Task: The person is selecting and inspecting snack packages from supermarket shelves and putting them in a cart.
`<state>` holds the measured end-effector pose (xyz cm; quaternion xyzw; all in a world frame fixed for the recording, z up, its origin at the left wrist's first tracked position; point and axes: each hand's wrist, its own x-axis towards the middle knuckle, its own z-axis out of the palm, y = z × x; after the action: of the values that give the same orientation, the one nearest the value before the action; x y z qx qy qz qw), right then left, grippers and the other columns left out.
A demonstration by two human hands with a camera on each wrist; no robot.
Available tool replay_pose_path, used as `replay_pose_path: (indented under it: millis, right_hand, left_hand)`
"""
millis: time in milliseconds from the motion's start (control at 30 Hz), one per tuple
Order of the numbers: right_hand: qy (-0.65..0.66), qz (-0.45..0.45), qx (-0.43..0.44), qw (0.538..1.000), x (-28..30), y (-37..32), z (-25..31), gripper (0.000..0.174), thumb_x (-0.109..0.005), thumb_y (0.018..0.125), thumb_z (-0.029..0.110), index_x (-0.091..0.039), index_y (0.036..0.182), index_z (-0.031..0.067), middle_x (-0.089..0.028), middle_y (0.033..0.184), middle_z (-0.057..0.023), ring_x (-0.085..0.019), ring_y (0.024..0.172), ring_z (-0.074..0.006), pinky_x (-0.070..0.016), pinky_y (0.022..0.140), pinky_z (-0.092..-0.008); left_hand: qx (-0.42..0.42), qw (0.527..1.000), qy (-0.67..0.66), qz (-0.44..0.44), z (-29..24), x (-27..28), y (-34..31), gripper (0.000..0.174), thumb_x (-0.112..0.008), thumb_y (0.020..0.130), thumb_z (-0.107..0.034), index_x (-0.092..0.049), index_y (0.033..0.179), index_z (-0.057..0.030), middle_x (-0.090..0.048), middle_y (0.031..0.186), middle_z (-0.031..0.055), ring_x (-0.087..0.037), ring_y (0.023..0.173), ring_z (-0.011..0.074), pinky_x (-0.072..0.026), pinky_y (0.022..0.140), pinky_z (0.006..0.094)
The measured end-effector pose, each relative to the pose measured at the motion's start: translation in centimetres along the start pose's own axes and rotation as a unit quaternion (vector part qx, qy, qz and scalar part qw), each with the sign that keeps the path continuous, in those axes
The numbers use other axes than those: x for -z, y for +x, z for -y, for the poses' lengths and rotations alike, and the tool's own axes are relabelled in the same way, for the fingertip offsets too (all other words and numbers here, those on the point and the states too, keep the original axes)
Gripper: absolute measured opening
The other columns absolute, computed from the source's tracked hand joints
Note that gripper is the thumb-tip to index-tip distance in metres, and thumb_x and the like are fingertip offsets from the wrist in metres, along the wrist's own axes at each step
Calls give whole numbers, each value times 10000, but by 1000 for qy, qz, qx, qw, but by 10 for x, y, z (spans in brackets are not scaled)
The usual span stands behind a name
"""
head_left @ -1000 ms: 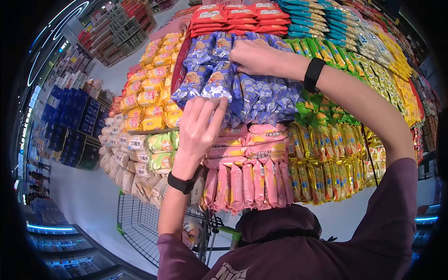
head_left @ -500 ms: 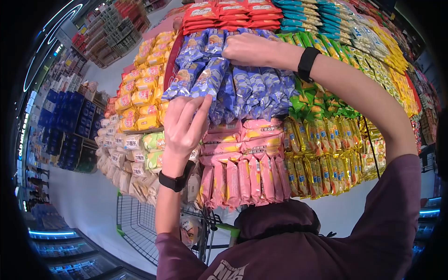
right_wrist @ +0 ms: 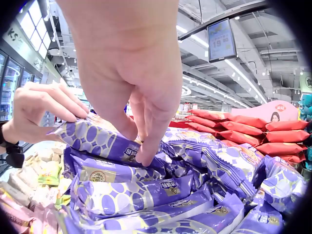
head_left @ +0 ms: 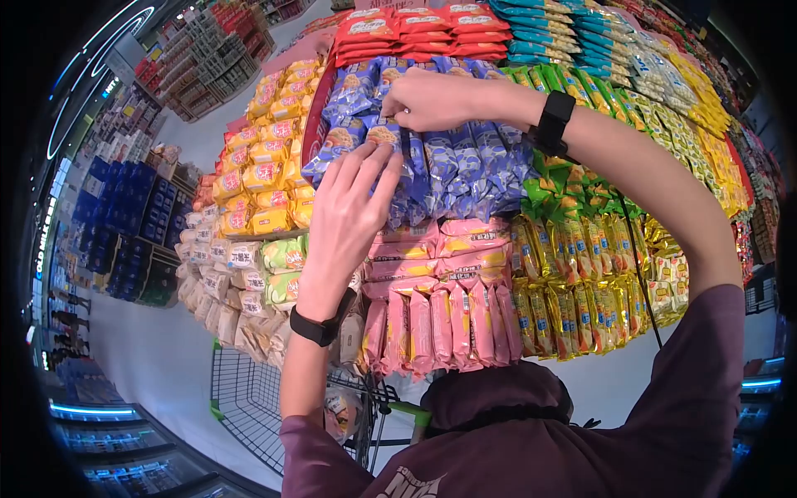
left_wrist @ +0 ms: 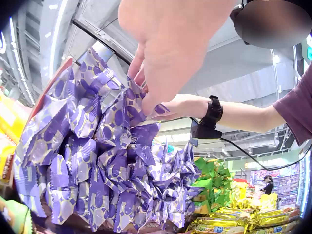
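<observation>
A purple patterned snack packet (right_wrist: 97, 141) lies on top of a stack of like packets (head_left: 473, 166). My left hand (head_left: 353, 195) pinches its near end, fingers laid over the top. The left wrist view shows the thumb of the left hand (left_wrist: 170, 44) against a purple wrapper. At the packet's far end is my right hand (head_left: 440, 100), its thumb and curled fingers gripping there in the right wrist view. The palm of the right hand (right_wrist: 131, 63) hides part of that end. Both wrists wear black bands.
Yellow packets (head_left: 266, 174) stand left of the purple ones, past a dark red divider (head_left: 320, 116). Pink packets (head_left: 440, 324) and gold packets (head_left: 573, 315) fill the near side, green packets (head_left: 573, 187) the right, red bags (head_left: 423, 33) the back. A shopping cart (head_left: 249, 407) stands at lower left.
My left hand has slid forward over the packet's near end, its fingers now further onto the wrapper. The right hand has shifted slightly left and nearer, toward the left hand.
</observation>
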<state>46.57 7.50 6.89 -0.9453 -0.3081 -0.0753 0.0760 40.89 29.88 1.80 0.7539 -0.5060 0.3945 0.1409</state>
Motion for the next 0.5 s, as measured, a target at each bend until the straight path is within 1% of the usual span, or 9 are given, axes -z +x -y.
replay_pose_path:
  millis: [67,100,167,267,367,433,500]
  right_hand:
    - [-6,31,-27,999,3,3,6,321,-545,816,61,-685,1084,-46,-710,941,-225,-681,885,-383,-529,846,-446]
    - [-12,3,-15,1000,-1,2,4,323,-547,818,64,-684,1090,-45,-708,951,-229,-678,899,-385,-524,858,-446]
    - [-24,-52,7,998,-9,-2,2,328,-551,823,70,-684,1102,-42,-703,971,-238,-672,927,-389,-515,883,-447]
    - [-13,-30,47,998,-7,-3,5,342,-554,827,70,-678,1128,-34,-693,997,-250,-668,947,-389,-498,910,-456]
    - [18,-41,-4,999,-1,-5,12,352,-538,816,40,-680,1130,-30,-687,1011,-257,-666,936,-395,-508,872,-467]
    - [41,10,-14,999,-3,-6,16,377,-528,799,10,-669,1146,-30,-684,992,-266,-663,929,-401,-514,846,-469]
    - [44,45,-20,998,0,-10,24,405,-519,782,-15,-657,1163,-29,-681,962,-272,-660,916,-409,-519,821,-472]
  left_hand:
    - [7,1000,10,9,3,-1,0,334,-669,762,4,-661,1094,-31,-657,1154,86,-620,1099,258,-496,880,395]
    - [11,1000,15,14,4,-2,-1,328,-671,763,1,-664,1090,-33,-657,1166,85,-621,1102,253,-495,886,394]
    - [20,999,10,26,6,-4,-4,376,-677,766,-13,-643,1139,-29,-647,1193,86,-607,1125,255,-482,910,396]
    - [31,999,10,38,4,-5,-4,413,-681,770,-20,-621,1179,-25,-631,1221,89,-592,1139,256,-470,924,401]
    - [35,998,16,51,3,-6,-3,434,-693,777,-35,-606,1202,-20,-620,1232,95,-585,1126,263,-465,924,404]
    - [32,998,20,56,3,-6,0,437,-710,784,-61,-605,1206,-19,-617,1228,100,-587,1103,271,-467,913,404]
    - [45,997,4,58,-1,-5,2,444,-733,797,-122,-603,1209,-17,-620,1219,106,-589,1081,279,-467,906,400]
